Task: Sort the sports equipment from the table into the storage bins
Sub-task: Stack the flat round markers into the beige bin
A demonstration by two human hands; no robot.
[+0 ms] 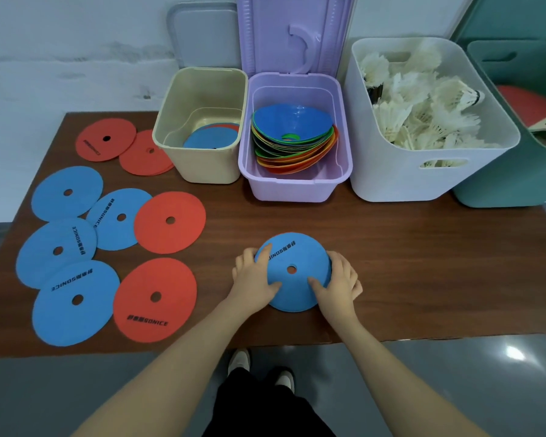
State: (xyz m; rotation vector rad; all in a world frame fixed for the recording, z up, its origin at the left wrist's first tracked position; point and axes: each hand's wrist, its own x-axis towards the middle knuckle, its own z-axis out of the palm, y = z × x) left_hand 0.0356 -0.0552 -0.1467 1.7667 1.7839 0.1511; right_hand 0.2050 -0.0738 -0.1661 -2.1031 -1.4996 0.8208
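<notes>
Far left of the brown table [423,247]: 2 red flat discs [105,139] overlapping at the back, partly tucked against the beige bin. Nearer the front, 4 blue flat discs [67,193] in a loose overlapping column, some printed with black lettering. Just right of them, 2 more red discs, 1 mid-table [170,221] and 1 near the front edge [155,299], the second lettered.

Back row, left to right: beige bin [202,165] holding a few flat discs, blue on top with red edges showing. Touching its right side, purple bin [297,187], hinged lid [293,33] standing upright behind it, a tilted stack of multicoloured cone markers [292,137] inside, blue uppermost. A grey lid [202,33] leans on the wall behind the beige bin. Next, white bin [391,181] heaped with white feather shuttlecocks [423,105]. At the far right, teal bin [517,190], red paddle [530,105] partly visible inside.

Centre front: blue disc [297,272] on the table, near the front edge, domed upward between the hands. Left hand [254,277] curls round its left rim, thumb lying on top, fingers over the far edge. Right hand [339,283] grips the right rim, thumb pressed on the upper surface. Red shows through the disc's centre hole.
</notes>
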